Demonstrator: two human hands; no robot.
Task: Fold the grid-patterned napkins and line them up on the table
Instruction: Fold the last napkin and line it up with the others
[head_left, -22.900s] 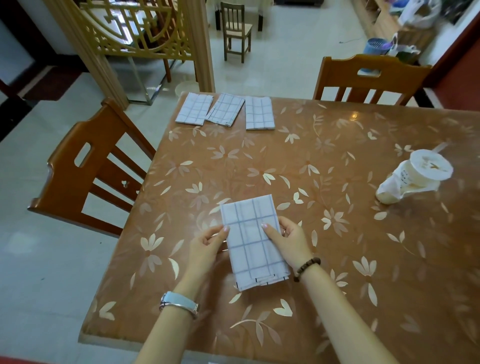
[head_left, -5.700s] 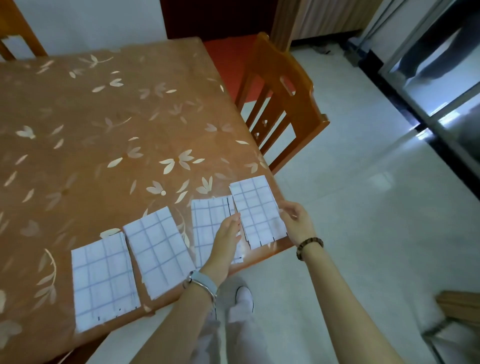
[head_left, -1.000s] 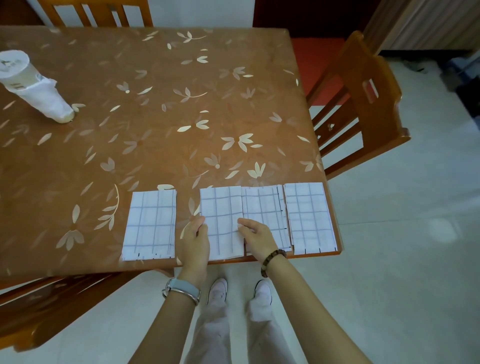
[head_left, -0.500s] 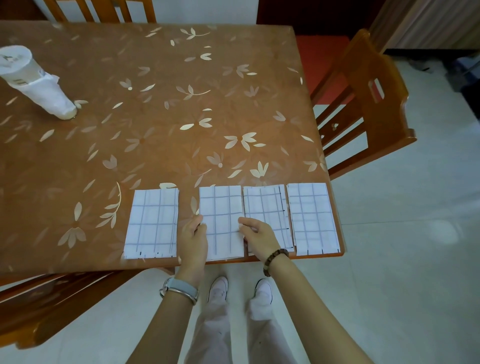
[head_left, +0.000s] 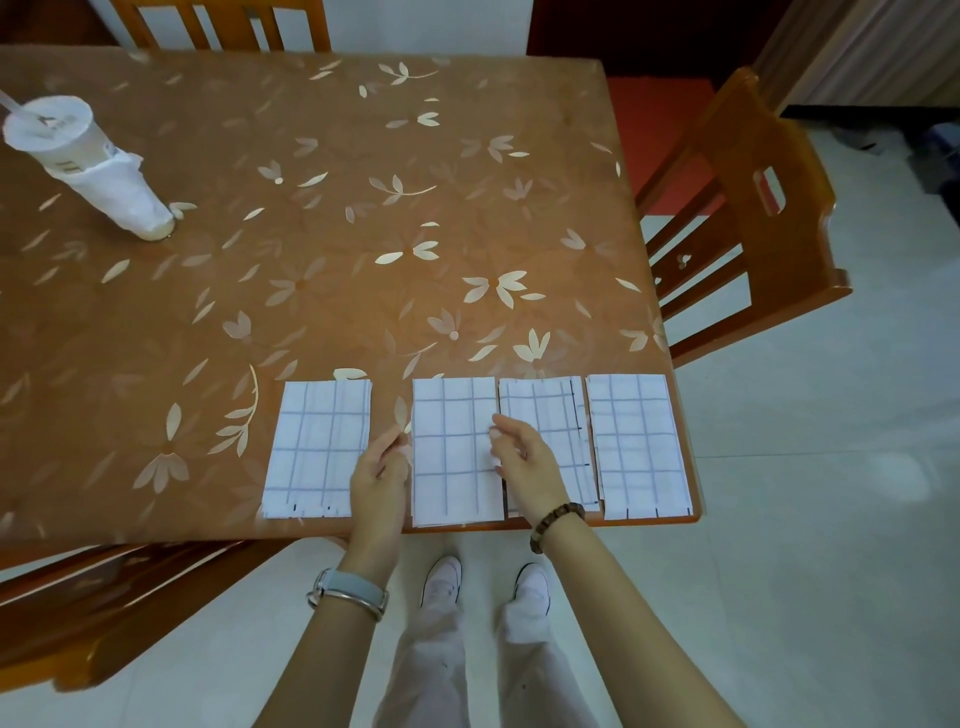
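A: How do the hands lie?

B: The left hand (head_left: 382, 475) has its fingers nearly straight, tips against the second napkin (head_left: 453, 457) at its 9 o'clock edge. The right hand (head_left: 525, 463) bends its fingers at the 3 o'clock edge; whether it pinches or presses, I cannot tell.

A: What are the hazards?

B: A push toward 3 o'clock would ride it onto the touching third napkin (head_left: 551, 410). A drag toward 6 o'clock could slide it off the table (head_left: 363, 234). The first napkin (head_left: 318, 447) lies apart at 9 o'clock.
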